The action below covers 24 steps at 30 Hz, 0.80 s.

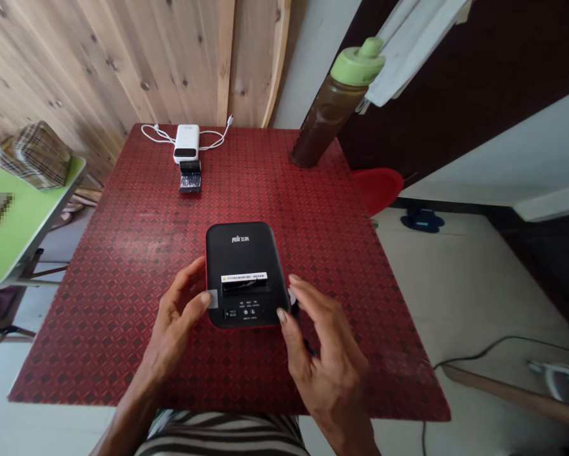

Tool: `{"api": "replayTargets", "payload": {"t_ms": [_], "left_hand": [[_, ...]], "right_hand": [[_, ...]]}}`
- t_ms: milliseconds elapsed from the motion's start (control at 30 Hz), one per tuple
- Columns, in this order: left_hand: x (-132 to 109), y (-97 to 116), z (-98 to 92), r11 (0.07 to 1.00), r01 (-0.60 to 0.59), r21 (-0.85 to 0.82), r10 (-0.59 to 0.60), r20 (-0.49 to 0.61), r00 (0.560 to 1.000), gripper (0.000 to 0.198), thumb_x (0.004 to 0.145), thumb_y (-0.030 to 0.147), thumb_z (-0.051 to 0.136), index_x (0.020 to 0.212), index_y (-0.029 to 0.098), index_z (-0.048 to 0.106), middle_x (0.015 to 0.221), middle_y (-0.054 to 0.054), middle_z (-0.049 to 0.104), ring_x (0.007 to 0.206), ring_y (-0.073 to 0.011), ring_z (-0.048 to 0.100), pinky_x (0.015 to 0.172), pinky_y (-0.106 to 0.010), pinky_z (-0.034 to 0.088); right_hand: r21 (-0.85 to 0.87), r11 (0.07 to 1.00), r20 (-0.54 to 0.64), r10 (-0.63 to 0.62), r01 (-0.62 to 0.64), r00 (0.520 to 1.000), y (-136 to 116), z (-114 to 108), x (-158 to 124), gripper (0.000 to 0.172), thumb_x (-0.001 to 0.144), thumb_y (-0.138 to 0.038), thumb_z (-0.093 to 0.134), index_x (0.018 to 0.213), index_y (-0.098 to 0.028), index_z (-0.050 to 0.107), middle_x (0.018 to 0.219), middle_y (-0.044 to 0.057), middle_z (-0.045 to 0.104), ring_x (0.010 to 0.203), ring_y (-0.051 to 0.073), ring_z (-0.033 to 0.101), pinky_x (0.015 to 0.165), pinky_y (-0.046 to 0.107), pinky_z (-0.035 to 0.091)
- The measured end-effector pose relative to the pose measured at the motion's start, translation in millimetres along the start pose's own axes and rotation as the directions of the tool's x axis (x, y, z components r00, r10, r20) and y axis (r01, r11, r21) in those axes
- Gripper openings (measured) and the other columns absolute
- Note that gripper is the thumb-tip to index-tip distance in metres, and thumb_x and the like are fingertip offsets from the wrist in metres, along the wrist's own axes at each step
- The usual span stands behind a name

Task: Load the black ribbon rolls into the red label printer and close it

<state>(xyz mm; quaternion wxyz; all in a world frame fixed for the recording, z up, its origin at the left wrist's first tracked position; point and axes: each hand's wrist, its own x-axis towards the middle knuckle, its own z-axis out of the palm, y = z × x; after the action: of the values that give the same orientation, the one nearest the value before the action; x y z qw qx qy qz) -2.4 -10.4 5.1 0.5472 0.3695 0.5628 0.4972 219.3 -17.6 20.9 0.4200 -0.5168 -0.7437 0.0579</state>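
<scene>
Near the middle of the red patterned bench (123,285), a black label printer (243,253) with a thin red rim lies flat, its slot and white warning sticker (244,277) facing up. Both hands sit at its near corners. The left hand (175,323) is half open against the printer's left side, with its thumb (201,299) touching a pale translucent slip (212,298) at that edge; whether the slip is actually gripped, I cannot tell. The right hand (322,354) is open and curved, fingers spread, its fingertips (282,315) at the printer's right edge, beside a small white scrap (292,296). Toward the far edge of the bench, a white power bank (186,143) lies with its white cable (212,136) looped around it, and a small black packet (190,176) sits just near of it. At the far right corner, a brown bottle (331,107) with a green cap leans. A green side bench (23,234) to the left carries a plaid bag (35,155).
</scene>
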Motion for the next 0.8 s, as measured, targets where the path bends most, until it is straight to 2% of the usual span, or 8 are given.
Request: {"api": "replayTargets", "payload": {"t_ms": [100,167,500,667,800], "left_hand": [[-4,3,-0.6,1.000,0.020,-0.008,-0.020,0.013,1.000,0.062,0.093,0.048,0.083,0.150,0.028,0.068,0.151,-0.012,0.073,0.140,-0.0362,0.069,0.114,-0.052,0.058],[-3,4,0.4,1.000,0.009,-0.004,-0.009,-0.001,1.000,0.060,0.092,0.048,0.084,0.146,0.027,0.070,0.148,-0.013,0.075,0.138,-0.0364,0.070,0.114,-0.052,0.059],[1,2,2.5,1.000,0.006,0.000,-0.006,-0.009,1.000,0.053,0.094,0.046,0.083,0.143,0.030,0.071,0.151,-0.009,0.073,0.142,-0.0333,0.067,0.118,-0.048,0.055],[0,5,6.0,1.000,0.016,0.010,-0.016,-0.020,1.000,0.049,0.096,0.041,0.079,0.143,0.030,0.070,0.151,-0.008,0.072,0.141,-0.0328,0.067,0.117,-0.048,0.055],[0,7,10.4,1.000,0.028,0.003,-0.028,-0.046,0.999,0.047,0.096,0.037,0.078,0.142,0.030,0.071,0.150,-0.008,0.072,0.140,-0.0313,0.067,0.116,-0.046,0.054]], "right_hand": [[0.008,0.990,-0.014,0.141,-0.141,0.990,-1,3,-17,0.042,0.109,-0.026,0.067,0.150,-0.019,0.060,0.128,0.016,0.080,0.100,0.024,0.082,0.087,0.039,0.072],[0.046,0.978,-0.017,0.203,-0.202,0.979,-2,8,-24,0.047,0.108,-0.030,0.068,0.153,-0.020,0.056,0.130,0.017,0.080,0.096,0.024,0.083,0.083,0.039,0.073],[0.233,0.921,-0.061,0.334,-0.312,0.941,-4,16,-28,0.053,0.103,-0.025,0.074,0.153,-0.023,0.055,0.135,0.018,0.078,0.109,0.026,0.082,0.087,0.042,0.073],[0.348,0.851,-0.069,0.442,-0.393,0.895,-5,20,-32,0.058,0.101,-0.026,0.078,0.153,-0.025,0.054,0.131,0.015,0.079,0.106,0.024,0.082,0.083,0.037,0.073],[0.391,0.832,-0.074,0.454,-0.393,0.888,-4,23,-32,0.060,0.100,-0.024,0.078,0.154,-0.026,0.053,0.131,0.015,0.078,0.107,0.025,0.082,0.085,0.039,0.073]]}}
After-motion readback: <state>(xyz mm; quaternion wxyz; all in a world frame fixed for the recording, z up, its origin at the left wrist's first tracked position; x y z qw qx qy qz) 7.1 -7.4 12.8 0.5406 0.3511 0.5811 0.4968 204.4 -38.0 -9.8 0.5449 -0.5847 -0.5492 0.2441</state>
